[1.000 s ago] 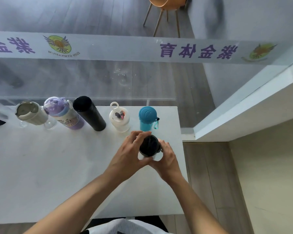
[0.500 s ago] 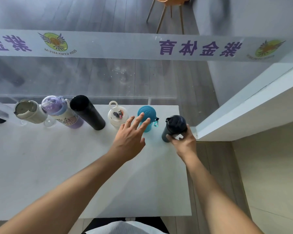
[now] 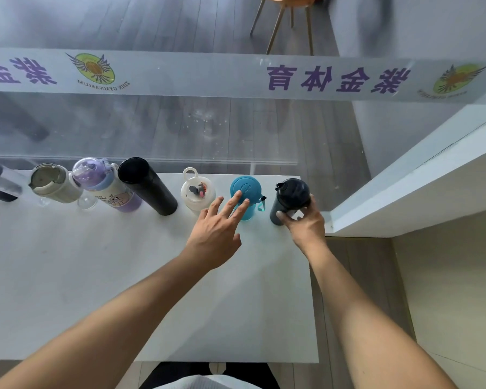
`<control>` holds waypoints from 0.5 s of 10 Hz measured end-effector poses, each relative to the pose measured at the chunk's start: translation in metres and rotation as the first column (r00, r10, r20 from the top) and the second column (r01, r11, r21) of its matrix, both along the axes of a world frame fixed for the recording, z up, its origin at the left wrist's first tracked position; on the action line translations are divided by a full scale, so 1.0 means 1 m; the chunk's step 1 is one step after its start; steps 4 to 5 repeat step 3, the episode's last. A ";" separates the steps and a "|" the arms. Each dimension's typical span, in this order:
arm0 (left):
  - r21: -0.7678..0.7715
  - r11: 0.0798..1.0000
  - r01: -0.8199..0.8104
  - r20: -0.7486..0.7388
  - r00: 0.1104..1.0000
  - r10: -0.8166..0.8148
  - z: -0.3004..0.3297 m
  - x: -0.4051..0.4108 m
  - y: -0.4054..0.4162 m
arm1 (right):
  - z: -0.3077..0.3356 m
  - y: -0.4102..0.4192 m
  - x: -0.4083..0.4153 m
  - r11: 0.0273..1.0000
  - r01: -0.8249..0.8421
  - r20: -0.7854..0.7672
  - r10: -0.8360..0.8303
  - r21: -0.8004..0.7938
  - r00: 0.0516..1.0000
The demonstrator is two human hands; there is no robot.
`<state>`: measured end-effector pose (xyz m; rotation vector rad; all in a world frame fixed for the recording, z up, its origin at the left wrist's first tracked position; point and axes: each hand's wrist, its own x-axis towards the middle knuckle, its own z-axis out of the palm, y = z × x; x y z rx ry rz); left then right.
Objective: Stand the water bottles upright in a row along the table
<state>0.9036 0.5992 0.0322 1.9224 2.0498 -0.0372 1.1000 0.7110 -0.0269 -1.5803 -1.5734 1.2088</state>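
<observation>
Dark grey plastic bottle with black lid (image 3: pixel 289 200) gripped upright by right hand (image 3: pixel 306 224) at row's right end on white table (image 3: pixel 68 276). Left hand (image 3: pixel 216 231) held spread, empty, fingertips over teal-lidded bottle (image 3: pixel 246 195).

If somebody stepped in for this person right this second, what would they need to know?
Right hand: closed on the dark grey bottle, at the right end of the row near the table corner.
Left hand: open, fingers over the teal bottle; contact unclear.
Done: white bottle, black flask, purple bottle and beige mug stand in line along the far edge.
Left: release the grey bottle, check spacing.
</observation>
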 end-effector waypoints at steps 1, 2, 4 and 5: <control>-0.009 1.000 0.002 -0.004 1.000 -0.002 0.004 0.001 0.003 | 0.004 -0.003 0.003 1.000 0.000 0.020 0.000 -0.020 1.000; 0.017 1.000 -0.001 0.009 1.000 0.001 0.008 0.001 0.006 | 0.011 -0.004 0.009 0.999 -0.023 0.061 0.024 -0.022 0.998; 0.081 0.997 -0.014 0.019 1.000 0.013 0.015 0.000 0.009 | 0.030 -0.004 0.016 0.995 -0.041 0.130 0.030 0.086 0.991; 0.081 0.997 -0.014 0.019 1.000 0.013 0.015 0.000 0.009 | 0.030 -0.004 0.016 0.995 -0.041 0.130 0.030 0.086 0.991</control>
